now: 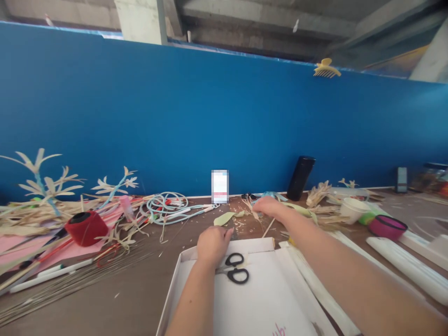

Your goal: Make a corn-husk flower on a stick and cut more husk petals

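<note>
- Left hand (213,245) curled, any grip hidden from me, by black-handled metal scissors (235,269) in a shallow white cardboard box (259,298).
- Right hand (269,206), grip unclear, at pale dried strips (249,204) on the brown counter (140,298).
- Pink handwriting (280,330): cut off, unreadable.

Whether the left hand (212,245) pinches anything cannot be told — its palm side is turned away. The fingers of the right hand (271,206) blur among the pale husk strips (256,215), too unclear to show a grip. The left forearm (196,298) hides the blade tips of the scissors (235,269). The phone (220,186) has a pixelated screen. The bottom edge crops the shallow white box (254,301) and its pink writing (279,330) — unreadable.
</note>
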A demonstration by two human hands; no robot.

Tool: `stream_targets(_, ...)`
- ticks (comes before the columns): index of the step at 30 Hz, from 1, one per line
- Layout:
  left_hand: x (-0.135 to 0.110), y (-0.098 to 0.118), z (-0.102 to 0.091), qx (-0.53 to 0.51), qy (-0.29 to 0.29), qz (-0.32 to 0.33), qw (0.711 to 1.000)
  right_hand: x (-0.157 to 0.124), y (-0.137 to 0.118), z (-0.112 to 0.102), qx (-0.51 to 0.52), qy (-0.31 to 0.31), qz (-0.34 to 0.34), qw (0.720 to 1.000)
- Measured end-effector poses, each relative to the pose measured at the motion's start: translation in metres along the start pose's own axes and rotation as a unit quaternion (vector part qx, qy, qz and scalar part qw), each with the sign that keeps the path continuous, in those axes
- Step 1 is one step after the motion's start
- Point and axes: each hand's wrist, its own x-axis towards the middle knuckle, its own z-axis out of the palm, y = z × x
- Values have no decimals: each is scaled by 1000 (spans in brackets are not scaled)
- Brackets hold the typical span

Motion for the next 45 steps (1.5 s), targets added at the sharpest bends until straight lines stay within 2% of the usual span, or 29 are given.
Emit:
stream_targets(5, 1, 1, -2, -4, -9, -8, 1000, -1, 0, -22, 189, -38, 19, 981)
stream_targets(9, -1, 2, -5, -7, -13, -12, 1000, -11, -8, -23, 299, -68, 4, 952)
stream_targets(13, -2, 2, -5, -27, 12, -24, 999, -21, -18, -19, 353, -101, -4, 930)
stream_targets(19, -2, 0, -7, -74, 74, -24, 994, -30, -33, -12, 369, -111, -13, 923)
stream_targets(26, -3, -3, -10, -232, 73, -20, 970, -42, -59, 19, 345, -124, -96, 925)
stream_targets(29, -3, -5, -8, -254, 79, -24, 964, -44, -70, 25, 331, -97, -103, 933)
stream_targets(31, -2, -7, -6, -254, 87, -32, 963, -41, -74, 18, 330, -59, -94, 937)
stream_targets(34, 0, -8, -4, -242, 98, -47, 964, -32, -72, -3, 320, -6, -61, 945)
stream_targets(36, 1, -8, -2, -236, 90, -59, 966, -28, -68, -19, 312, 10, -44, 949)
stream_targets(38, 2, -8, -1, -228, 83, -63, 968, -33, -65, -32, 288, 2, -46, 956)
stream_targets(40, 3, -7, 0, -216, 80, -58, 971, -52, -65, -43, 237, -52, -71, 967)
stream_targets(41, 3, -6, 1, -210, 79, -53, 973, -67, -66, -47, 207, -96, -92, 969)
stream_targets(42, 2, -6, 1, -204, 77, -49, 975, -83, -67, -51, 185, -172, -123, 960)
stream_targets(43, 2, -5, 1, -198, 74, -45, 976, -99, -69, -55, 161, -293, -142, 932)
stream_targets(45, 1, -4, 0, -190, 70, -45, 978, -123, -72, -61, 85, -514, -129, 844)
